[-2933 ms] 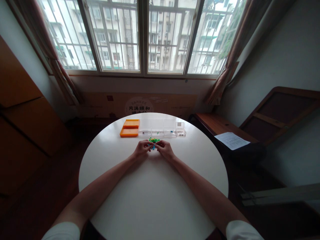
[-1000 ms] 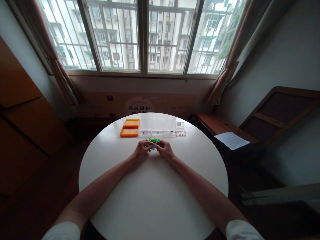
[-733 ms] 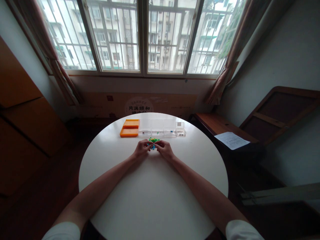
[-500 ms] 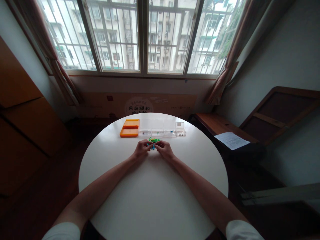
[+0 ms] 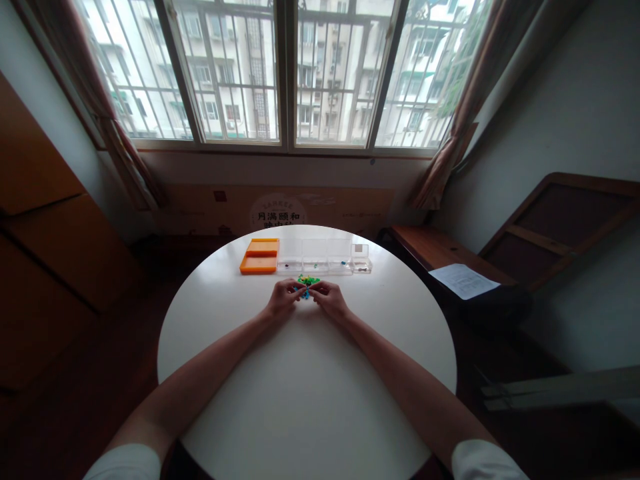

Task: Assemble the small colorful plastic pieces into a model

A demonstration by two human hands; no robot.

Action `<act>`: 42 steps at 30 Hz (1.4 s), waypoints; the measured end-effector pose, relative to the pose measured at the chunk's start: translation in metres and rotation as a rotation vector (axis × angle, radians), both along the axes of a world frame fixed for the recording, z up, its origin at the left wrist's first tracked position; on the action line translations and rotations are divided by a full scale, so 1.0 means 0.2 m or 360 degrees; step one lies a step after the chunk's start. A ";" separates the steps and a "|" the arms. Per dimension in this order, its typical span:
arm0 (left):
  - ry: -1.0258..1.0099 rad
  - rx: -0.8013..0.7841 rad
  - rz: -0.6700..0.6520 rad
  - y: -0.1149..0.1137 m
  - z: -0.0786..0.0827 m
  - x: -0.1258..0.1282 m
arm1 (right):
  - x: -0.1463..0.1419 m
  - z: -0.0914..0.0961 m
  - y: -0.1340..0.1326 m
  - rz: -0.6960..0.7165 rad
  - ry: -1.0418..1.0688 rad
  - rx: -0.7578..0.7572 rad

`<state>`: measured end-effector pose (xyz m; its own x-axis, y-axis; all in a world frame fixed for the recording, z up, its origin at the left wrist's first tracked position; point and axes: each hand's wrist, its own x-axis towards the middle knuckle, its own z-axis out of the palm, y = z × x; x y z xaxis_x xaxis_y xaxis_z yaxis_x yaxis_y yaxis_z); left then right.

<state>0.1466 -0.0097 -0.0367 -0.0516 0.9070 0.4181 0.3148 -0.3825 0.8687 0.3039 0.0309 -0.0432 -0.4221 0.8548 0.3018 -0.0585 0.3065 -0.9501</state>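
A small heap of tiny green, yellow and blue pieces (image 5: 309, 281) lies on the white round table (image 5: 310, 373). Over its near side, my left hand (image 5: 285, 297) and my right hand (image 5: 327, 297) almost meet at the fingertips. On both, thumb and forefinger are pinched together; whatever is between them is too small to name. Just beyond the heap stands a row of clear plastic boxes (image 5: 315, 255) with raised lids, a few tiny bits inside. Left of them is an orange tray (image 5: 259, 257) with two sections.
A smaller clear box (image 5: 361, 259) ends the row on the right. Beyond the table are a printed cardboard panel (image 5: 340, 203) and a barred window. To the right, a paper sheet (image 5: 463, 281) lies by a wooden bench (image 5: 420, 243). An orange-brown cabinet (image 5: 45, 280) stands left.
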 end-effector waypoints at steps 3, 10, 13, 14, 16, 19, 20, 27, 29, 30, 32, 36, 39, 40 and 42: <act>-0.0013 0.0001 -0.0008 0.00 0.01 0.00 | 0.00 -0.01 0.01 0.0003 0.0005 0.0000; -0.0001 -0.0001 -0.0037 0.00 0.00 -0.01 | 0.00 -0.01 0.00 -0.0009 0.0001 0.0011; 0.0001 0.0010 -0.0046 0.01 -0.01 -0.01 | 0.00 0.00 0.00 -0.0007 0.0000 -0.0001; -0.0001 0.0008 -0.0050 0.01 -0.01 -0.01 | 0.00 0.01 0.00 -0.0008 -0.0002 -0.0005; -0.0007 0.0001 -0.0053 0.01 -0.02 -0.01 | 0.00 0.01 -0.01 -0.0009 -0.0007 -0.0011; -0.0009 0.0000 -0.0050 0.00 -0.01 -0.01 | 0.00 0.01 -0.01 -0.0005 -0.0014 -0.0013; -0.0009 0.0001 -0.0049 0.00 -0.01 -0.01 | 0.00 0.01 -0.01 -0.0003 -0.0014 -0.0014; -0.0018 -0.0002 -0.0058 0.00 0.00 -0.01 | 0.00 0.02 -0.01 -0.0010 -0.0015 -0.0009; -0.0017 0.0001 -0.0066 0.00 0.00 -0.01 | 0.00 0.02 -0.01 -0.0012 -0.0014 -0.0010; -0.0016 0.0004 -0.0069 0.00 -0.01 -0.01 | 0.00 0.02 -0.01 -0.0012 -0.0015 -0.0010; -0.0011 0.0008 -0.0073 0.00 -0.01 -0.01 | 0.00 0.02 -0.01 -0.0010 -0.0016 -0.0006; -0.0011 0.0006 -0.0064 0.00 -0.01 -0.01 | 0.00 0.01 -0.01 -0.0009 -0.0017 -0.0008; -0.0003 -0.0004 -0.0051 0.00 0.00 -0.01 | 0.00 0.00 0.00 -0.0006 -0.0017 -0.0012; 0.0001 -0.0007 -0.0048 0.00 0.00 -0.01 | 0.00 0.00 0.00 -0.0005 -0.0015 -0.0009; 0.0005 -0.0005 -0.0048 0.00 0.00 -0.01 | 0.00 0.00 0.00 0.0004 -0.0014 -0.0004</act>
